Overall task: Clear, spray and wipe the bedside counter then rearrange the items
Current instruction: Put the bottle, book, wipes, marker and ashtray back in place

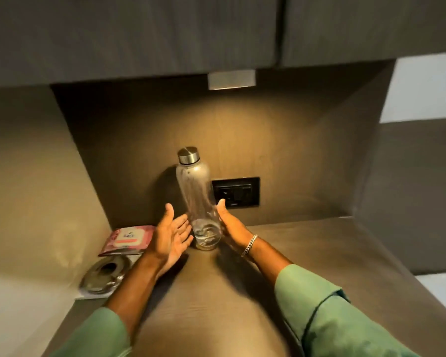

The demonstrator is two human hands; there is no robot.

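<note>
A tall clear bottle (196, 194) with a steel cap stands upright on the brown counter (294, 253), near the back wall, with a little water at its bottom. My left hand (171, 234) is open, palm turned toward the bottle, fingertips close to its lower left side. My right hand (229, 225) is open on the bottle's lower right side, thumb up, very near or touching the glass. A pink wipes pack (126, 239) lies flat at the counter's left. In front of it sits a round steel dish (102, 275).
A black socket plate (238, 191) is set in the back wall right behind the bottle. Dark cabinets hang overhead with a small light (231, 79) under them. Side walls close the niche at left and right. A white surface lies lower left.
</note>
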